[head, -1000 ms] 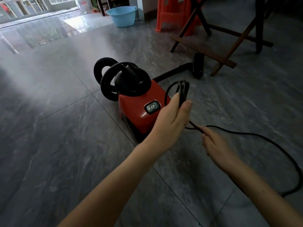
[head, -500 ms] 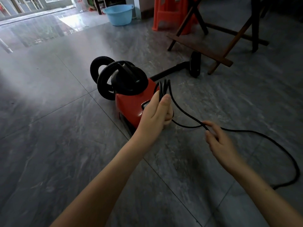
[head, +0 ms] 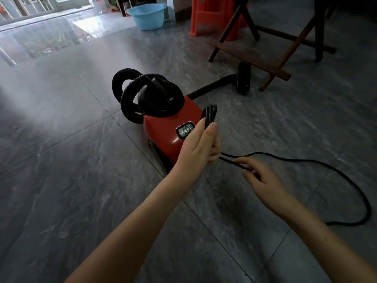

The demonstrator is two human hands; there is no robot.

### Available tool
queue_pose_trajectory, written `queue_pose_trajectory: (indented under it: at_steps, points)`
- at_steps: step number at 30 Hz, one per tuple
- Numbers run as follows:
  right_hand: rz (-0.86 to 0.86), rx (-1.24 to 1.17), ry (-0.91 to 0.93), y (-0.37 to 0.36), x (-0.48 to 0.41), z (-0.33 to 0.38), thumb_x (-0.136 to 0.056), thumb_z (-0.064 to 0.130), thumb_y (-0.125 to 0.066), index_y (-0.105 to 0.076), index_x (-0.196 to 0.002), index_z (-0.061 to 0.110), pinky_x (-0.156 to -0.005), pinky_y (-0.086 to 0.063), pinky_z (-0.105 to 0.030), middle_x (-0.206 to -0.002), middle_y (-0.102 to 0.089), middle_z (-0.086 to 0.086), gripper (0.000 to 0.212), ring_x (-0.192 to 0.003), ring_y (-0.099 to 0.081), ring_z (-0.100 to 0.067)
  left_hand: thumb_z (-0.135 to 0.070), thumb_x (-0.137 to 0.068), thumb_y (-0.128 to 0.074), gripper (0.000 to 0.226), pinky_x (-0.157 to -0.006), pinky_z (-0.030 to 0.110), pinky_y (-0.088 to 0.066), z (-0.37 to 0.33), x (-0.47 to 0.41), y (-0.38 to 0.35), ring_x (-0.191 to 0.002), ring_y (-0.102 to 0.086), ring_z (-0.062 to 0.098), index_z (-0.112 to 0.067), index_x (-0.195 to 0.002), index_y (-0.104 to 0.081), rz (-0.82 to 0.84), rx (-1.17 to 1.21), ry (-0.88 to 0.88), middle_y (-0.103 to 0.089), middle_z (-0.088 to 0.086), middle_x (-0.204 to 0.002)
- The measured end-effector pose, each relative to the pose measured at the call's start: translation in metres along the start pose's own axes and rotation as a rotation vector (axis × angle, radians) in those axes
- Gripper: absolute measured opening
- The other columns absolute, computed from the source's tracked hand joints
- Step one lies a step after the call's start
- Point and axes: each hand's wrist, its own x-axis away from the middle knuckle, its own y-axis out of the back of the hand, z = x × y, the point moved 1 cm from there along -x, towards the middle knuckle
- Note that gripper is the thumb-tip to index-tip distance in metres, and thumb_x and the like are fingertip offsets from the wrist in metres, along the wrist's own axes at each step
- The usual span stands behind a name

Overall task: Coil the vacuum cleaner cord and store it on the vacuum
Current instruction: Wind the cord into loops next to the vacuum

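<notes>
A red vacuum cleaner [head: 167, 129] with a black top and a ribbed black hose [head: 124, 94] stands on the grey tiled floor. My left hand [head: 202, 146] is closed around a bundle of black cord loops [head: 210, 115], held upright just in front of the vacuum's switch. From that hand the loose cord [head: 306, 162] runs right across the floor and curves back near the right edge. My right hand [head: 263, 180] pinches the cord a short way right of my left hand.
The vacuum's black tube and floor nozzle [head: 243, 80] lie behind it. Wooden folding legs [head: 265, 58] stand at the back right, beside an orange plastic stool [head: 212, 17]. A light blue basin [head: 148, 16] sits at the far back.
My right hand slid along the cord and brought another length up to my left hand. The left hand shifted slightly with the loops, which now stand taller in its grip.
</notes>
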Motion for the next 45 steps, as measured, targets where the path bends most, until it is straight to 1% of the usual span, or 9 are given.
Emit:
queue_pose_trajectory:
  at_steps: [2,4,7,10,16,25,29,32,45]
  points:
    - [0.042,0.087,0.087,-0.004,-0.001,0.003,-0.098,0.010,-0.049,-0.061,-0.115,0.039,-0.086,-0.049,-0.024,-0.110,-0.064,0.004,0.035,-0.099,-0.058,-0.001,-0.016,-0.108,-0.029,0.027,-0.041,0.023,-0.028,-0.001,0.000,-0.001,-0.043,-0.028,0.011,-0.015,-0.082,-0.038,0.002,0.005,0.001,-0.034,-0.001,-0.056]
    - [0.042,0.155,0.180,-0.007,-0.002,0.011,-0.097,0.017,-0.049,-0.062,-0.118,0.036,-0.076,-0.051,-0.040,-0.099,-0.060,0.005,0.032,-0.089,-0.060,-0.011,-0.015,-0.108,-0.030,0.028,-0.044,0.025,-0.036,0.000,0.000,-0.003,-0.044,-0.037,0.014,-0.012,-0.082,-0.040,-0.004,-0.025,0.007,-0.038,0.005,-0.058]
    - [-0.035,0.282,0.357,-0.003,0.000,0.028,-0.097,0.026,-0.047,-0.063,-0.117,0.028,-0.059,-0.049,-0.037,-0.090,-0.052,0.009,0.025,-0.074,-0.055,-0.010,-0.017,-0.107,-0.032,0.025,-0.070,0.033,-0.057,0.003,0.001,-0.002,-0.071,-0.064,0.025,-0.007,-0.092,-0.049,-0.040,0.013,0.049,-0.059,0.017,-0.081]
    - [-0.133,0.367,0.460,0.005,0.004,0.044,-0.093,0.030,-0.052,-0.057,-0.096,0.017,-0.051,-0.043,-0.028,-0.079,-0.053,0.010,0.014,-0.064,-0.048,-0.005,-0.024,-0.107,-0.032,0.022,-0.093,0.043,-0.055,0.005,-0.001,0.001,-0.102,-0.070,0.027,-0.016,-0.107,-0.053,-0.038,0.079,0.128,-0.071,0.016,-0.107]
    - [-0.324,0.639,0.775,0.019,0.007,0.070,-0.089,0.031,-0.066,-0.046,-0.083,0.016,-0.054,-0.023,-0.015,-0.059,-0.055,0.000,0.026,-0.053,-0.046,-0.010,-0.028,-0.107,-0.033,0.019,-0.062,0.022,-0.056,0.004,0.007,-0.007,-0.073,-0.073,0.018,-0.018,-0.117,-0.046,0.040,-0.082,0.191,-0.072,0.017,-0.087]
    - [-0.120,0.557,0.637,0.050,-0.006,0.060,-0.089,0.055,-0.051,-0.065,-0.078,0.011,-0.045,-0.047,-0.033,-0.062,-0.060,0.001,0.047,-0.051,-0.057,-0.016,-0.027,-0.107,-0.033,0.027,-0.044,0.026,-0.043,0.013,0.011,0.001,-0.044,-0.054,0.025,-0.003,-0.110,-0.043,0.067,-0.276,0.142,-0.059,0.010,-0.056]
    - [-0.079,0.214,0.394,0.075,-0.003,0.052,-0.084,0.040,-0.070,-0.070,-0.078,0.019,-0.056,-0.047,-0.039,-0.068,-0.065,0.004,0.022,-0.061,-0.061,-0.015,-0.026,-0.108,-0.030,0.024,-0.043,0.024,-0.040,0.012,0.011,0.012,-0.042,-0.048,0.022,-0.008,-0.122,-0.040,0.037,-0.229,0.152,-0.058,0.013,-0.057]
    - [-0.074,0.080,0.302,0.075,-0.003,0.056,-0.084,0.018,-0.070,-0.070,-0.082,0.018,-0.063,-0.046,-0.041,-0.073,-0.063,0.003,0.002,-0.068,-0.060,-0.023,-0.027,-0.108,-0.031,0.021,-0.046,0.031,-0.041,0.014,0.011,0.008,-0.041,-0.047,0.022,-0.010,-0.106,-0.044,0.063,-0.196,0.149,-0.055,0.006,-0.054]
    - [-0.321,-0.115,0.203,0.043,-0.025,0.064,-0.092,0.022,-0.062,-0.067,-0.089,0.021,-0.062,-0.043,-0.013,-0.079,-0.065,0.007,0.006,-0.070,-0.058,-0.006,-0.024,-0.106,-0.035,0.021,-0.044,0.027,-0.039,0.008,0.013,-0.017,-0.039,-0.041,0.006,-0.010,-0.097,-0.048,0.191,-0.241,0.083,-0.047,-0.007,-0.049]
